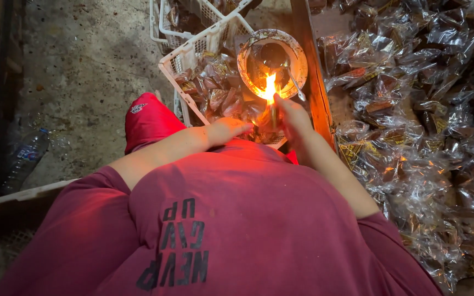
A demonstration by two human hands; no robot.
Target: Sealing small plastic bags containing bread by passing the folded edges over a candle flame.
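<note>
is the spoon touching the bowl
Touching. The head view shows the spoon lying inside the bowl, its handle resting over the rim nearest the right hand.

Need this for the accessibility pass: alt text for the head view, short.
Seen from above, a person in a red shirt holds both hands, left hand and right hand, around a small clear packet at a flame in front of a round bowl. Beneath sits a white crate of packets, and a large pile of packets lies to the right.

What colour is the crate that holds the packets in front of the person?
White: the crate is an openwork plastic one, seen best in the head view.
</note>
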